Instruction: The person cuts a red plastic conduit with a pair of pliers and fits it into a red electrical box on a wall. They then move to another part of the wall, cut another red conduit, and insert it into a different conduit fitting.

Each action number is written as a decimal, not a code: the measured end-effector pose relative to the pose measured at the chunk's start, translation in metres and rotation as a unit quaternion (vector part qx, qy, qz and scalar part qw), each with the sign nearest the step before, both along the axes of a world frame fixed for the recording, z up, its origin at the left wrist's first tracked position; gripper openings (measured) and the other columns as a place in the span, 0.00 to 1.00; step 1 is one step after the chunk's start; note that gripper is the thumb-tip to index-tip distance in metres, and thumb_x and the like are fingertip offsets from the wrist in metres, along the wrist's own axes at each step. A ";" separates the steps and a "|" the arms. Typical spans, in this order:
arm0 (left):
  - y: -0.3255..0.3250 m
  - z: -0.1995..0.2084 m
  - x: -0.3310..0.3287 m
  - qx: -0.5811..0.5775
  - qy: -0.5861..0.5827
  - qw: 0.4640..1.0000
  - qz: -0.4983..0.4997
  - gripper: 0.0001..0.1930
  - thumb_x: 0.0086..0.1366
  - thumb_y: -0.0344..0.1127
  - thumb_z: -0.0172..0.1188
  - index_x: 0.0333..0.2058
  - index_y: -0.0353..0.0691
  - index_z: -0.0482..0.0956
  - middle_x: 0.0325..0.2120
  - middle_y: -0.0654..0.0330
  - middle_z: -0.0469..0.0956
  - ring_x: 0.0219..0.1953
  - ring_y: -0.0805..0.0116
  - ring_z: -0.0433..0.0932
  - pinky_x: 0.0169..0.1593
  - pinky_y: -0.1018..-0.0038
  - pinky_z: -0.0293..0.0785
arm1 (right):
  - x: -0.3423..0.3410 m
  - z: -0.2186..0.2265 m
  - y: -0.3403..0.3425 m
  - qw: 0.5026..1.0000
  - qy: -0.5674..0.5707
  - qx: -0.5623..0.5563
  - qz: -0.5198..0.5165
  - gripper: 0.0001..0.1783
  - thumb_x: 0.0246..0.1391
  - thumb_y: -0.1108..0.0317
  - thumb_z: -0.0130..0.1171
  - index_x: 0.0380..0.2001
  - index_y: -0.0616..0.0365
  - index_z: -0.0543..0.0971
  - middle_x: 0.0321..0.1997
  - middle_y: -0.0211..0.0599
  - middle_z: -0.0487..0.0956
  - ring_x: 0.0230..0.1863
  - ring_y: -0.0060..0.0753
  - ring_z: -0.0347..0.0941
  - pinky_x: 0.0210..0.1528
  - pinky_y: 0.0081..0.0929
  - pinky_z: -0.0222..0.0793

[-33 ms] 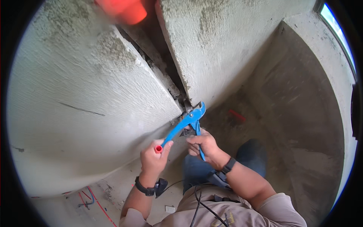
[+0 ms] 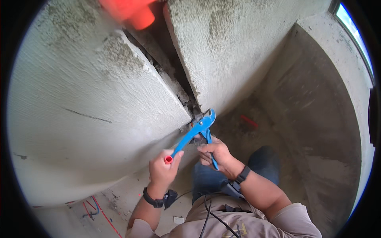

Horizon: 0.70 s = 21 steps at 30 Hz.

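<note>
A blue pipe cutter (image 2: 194, 133) with a red-tipped handle is held in both hands. My left hand (image 2: 162, 169) is closed around the end of the long handle, by the red tip. My right hand (image 2: 217, 154) grips the shorter handle just below the jaws. The jaws sit at the bottom of a dark vertical slot (image 2: 174, 75) cut in the rough plastered wall (image 2: 87, 99). What the jaws close on is hidden in the slot. Both wrists wear dark bands.
A blurred orange object (image 2: 131, 12) hangs at the top near the slot. A short red piece (image 2: 249, 121) lies on the concrete floor. Red and blue cables (image 2: 95, 210) run at lower left. A concrete wall (image 2: 317, 99) curves around on the right.
</note>
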<state>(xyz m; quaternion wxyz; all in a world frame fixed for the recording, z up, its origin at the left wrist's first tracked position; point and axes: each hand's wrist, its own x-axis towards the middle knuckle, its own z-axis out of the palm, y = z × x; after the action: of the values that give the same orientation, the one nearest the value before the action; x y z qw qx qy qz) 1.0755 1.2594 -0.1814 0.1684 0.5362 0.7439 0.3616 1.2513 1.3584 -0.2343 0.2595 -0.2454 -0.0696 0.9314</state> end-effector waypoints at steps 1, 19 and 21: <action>-0.006 0.002 0.004 -0.009 0.009 1.000 -0.008 0.11 0.60 0.39 0.70 0.28 0.39 0.79 0.17 0.57 0.76 0.17 0.62 0.74 0.24 0.70 0.70 | 0.007 0.001 0.001 0.999 -0.002 -0.005 0.035 0.17 0.54 0.78 0.56 0.48 0.55 0.72 0.12 0.25 0.62 0.11 0.22 0.56 0.16 0.24 0.51; 0.013 0.021 -0.012 0.058 -0.022 0.997 0.044 0.09 0.62 0.33 0.69 0.28 0.35 0.78 0.19 0.61 0.76 0.21 0.78 0.69 0.27 0.76 0.69 | -0.031 0.003 -0.012 0.996 0.042 -0.083 -0.012 0.19 0.52 0.78 0.55 0.48 0.53 0.71 0.11 0.28 0.60 0.09 0.27 0.56 0.18 0.28 0.56; 0.011 0.017 -0.012 0.041 -0.029 0.997 0.058 0.09 0.62 0.33 0.68 0.29 0.35 0.78 0.19 0.61 0.76 0.21 0.78 0.69 0.27 0.77 0.69 | -0.032 0.003 -0.010 0.997 0.017 -0.070 -0.012 0.19 0.53 0.78 0.54 0.49 0.54 0.71 0.10 0.28 0.60 0.09 0.27 0.56 0.18 0.28 0.56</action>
<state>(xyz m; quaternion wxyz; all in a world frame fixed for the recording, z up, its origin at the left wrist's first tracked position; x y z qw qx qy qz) 1.0639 1.2706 -0.1641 0.1468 0.4882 0.7526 0.4168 1.2194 1.3480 -0.2312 0.2544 -0.2475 0.0030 0.9349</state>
